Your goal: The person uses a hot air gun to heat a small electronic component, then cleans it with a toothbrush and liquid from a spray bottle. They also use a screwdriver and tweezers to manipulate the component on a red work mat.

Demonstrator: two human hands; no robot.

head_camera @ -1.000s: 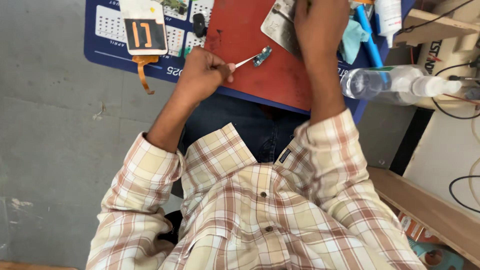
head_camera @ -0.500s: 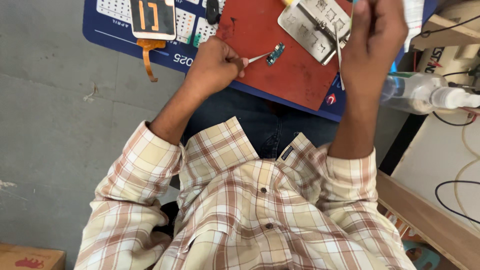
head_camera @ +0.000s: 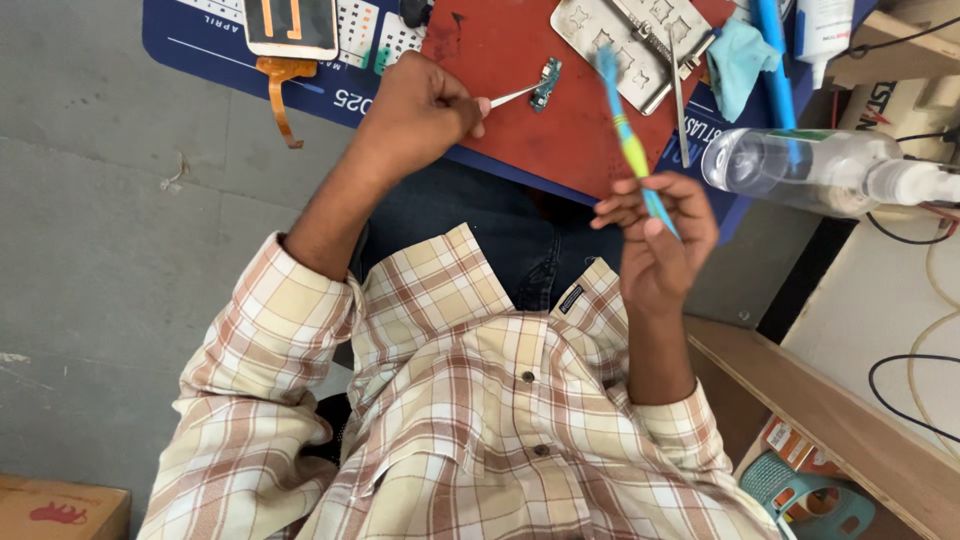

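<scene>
My left hand (head_camera: 415, 110) is closed on metal tweezers (head_camera: 510, 96) whose tips pinch a small green circuit board (head_camera: 546, 84) lying on a red work mat (head_camera: 560, 130). My right hand (head_camera: 660, 240) is raised above my lap, off the mat, holding a blue and green toothbrush (head_camera: 625, 135) by its handle. The bristle end points up toward the mat, a little right of the board and apart from it.
A dark blue calendar mat (head_camera: 200, 40) lies under the red one, with a phone screen (head_camera: 290, 25) and its orange flex cable. A metal phone frame (head_camera: 625, 40), blue cloth (head_camera: 735, 55), clear bottle (head_camera: 800, 170) and a wooden shelf edge (head_camera: 830, 420) lie to the right.
My right hand has come back from the far side of the mat toward my body, now holding the toothbrush. My left hand keeps the tweezers on the small board.
</scene>
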